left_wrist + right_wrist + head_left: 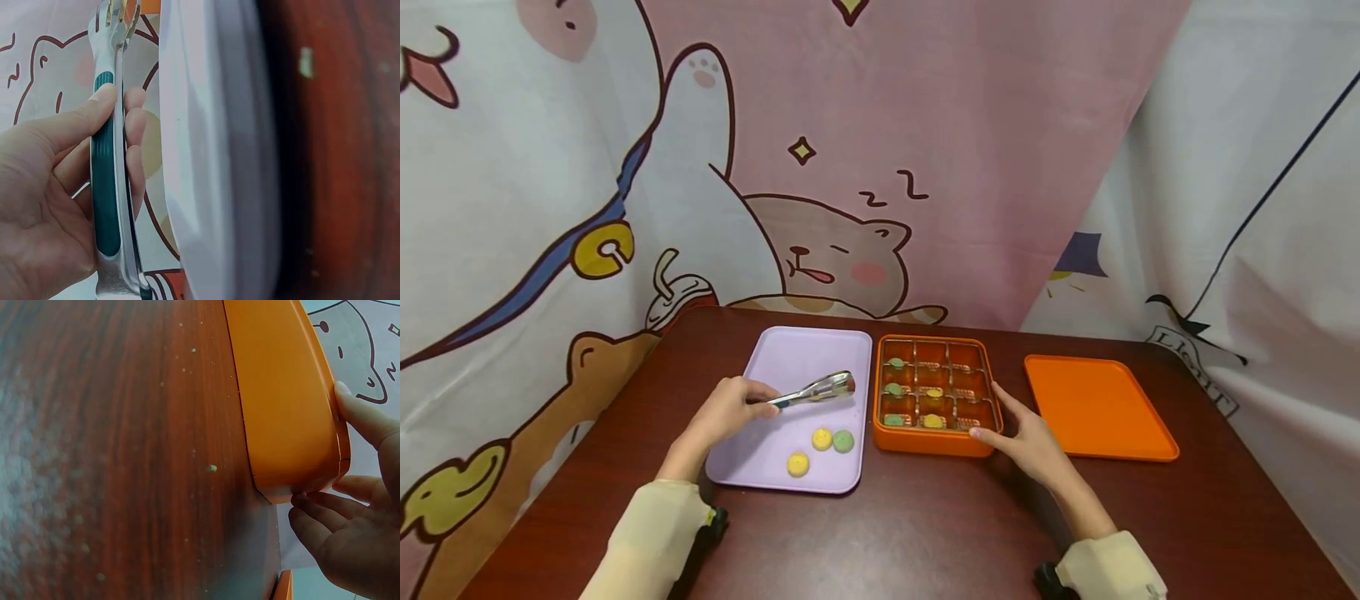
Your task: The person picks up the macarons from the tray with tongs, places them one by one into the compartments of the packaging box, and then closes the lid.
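My left hand point(727, 412) grips metal tongs point(816, 390) with green handle inlays point(106, 181), above a lilac tray point(752, 462). Whether the tongs' tips hold anything I cannot tell. On the tray lie two yellow round cookies point(798, 464) and one green round cookie point(843, 441). Just right of the tray stands an orange box point(925, 442) with a clear divided insert. Green cookies point(895, 420) sit in its left column, yellow cookies point(933, 421) in its middle column. My right hand point(1032, 440) holds the box's near right corner, thumb on the rim point(334, 419), fingers against the side.
A flat orange lid point(1101, 408) lies on the dark wooden table point(925, 533), right of the box. Behind the table hangs a cartoon-printed curtain point(985, 167). Small crumbs point(213, 468) dot the tabletop.
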Demonstrator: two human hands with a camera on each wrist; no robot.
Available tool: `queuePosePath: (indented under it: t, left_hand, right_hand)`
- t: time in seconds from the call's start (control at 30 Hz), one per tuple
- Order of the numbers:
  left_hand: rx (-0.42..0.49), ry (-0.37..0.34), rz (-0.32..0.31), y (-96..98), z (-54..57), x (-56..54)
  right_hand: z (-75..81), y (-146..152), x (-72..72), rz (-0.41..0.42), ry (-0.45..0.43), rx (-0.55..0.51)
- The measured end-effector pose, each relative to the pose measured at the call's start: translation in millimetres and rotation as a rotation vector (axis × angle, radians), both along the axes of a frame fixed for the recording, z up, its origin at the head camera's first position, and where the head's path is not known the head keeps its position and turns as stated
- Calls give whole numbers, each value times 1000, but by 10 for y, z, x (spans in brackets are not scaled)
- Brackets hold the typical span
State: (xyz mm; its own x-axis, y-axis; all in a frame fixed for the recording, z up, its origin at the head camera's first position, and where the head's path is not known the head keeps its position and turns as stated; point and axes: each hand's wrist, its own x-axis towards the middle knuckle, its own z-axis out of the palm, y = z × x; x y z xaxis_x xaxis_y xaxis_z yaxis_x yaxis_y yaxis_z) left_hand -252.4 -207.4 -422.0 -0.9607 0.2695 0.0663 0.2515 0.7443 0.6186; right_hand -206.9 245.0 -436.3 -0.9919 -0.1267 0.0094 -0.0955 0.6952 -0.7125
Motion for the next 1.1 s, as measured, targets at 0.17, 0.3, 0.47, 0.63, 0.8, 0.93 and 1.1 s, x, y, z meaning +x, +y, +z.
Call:
queuePosePath:
  t: [0.17, 0.3, 0.47, 0.63, 0.8, 0.93, 1.1]
  left_hand:
    - [26, -2, -1, 38, 57, -55]
    - [43, 13, -4, 89, 89, -94]
    - [53, 32, -4, 190, 116, -153]
    - [61, 11, 3, 296, 152, -190]
    - [66, 19, -4, 387, 191, -233]
    - [65, 53, -20, 490, 206, -288]
    - [58, 98, -50, 654, 233, -359]
  right_hand:
    - [-26, 6, -3, -2, 8, -5]
    - [-34, 8, 3, 3, 15, -3]
    - [-30, 27, 2, 6, 10, -18]
    - [-19, 19, 10, 5, 9, -8]
    - [-19, -3, -2, 9, 11, -19]
    - [-9, -8, -6, 10, 6, -27]
    - [5, 10, -4, 7, 5, -31]
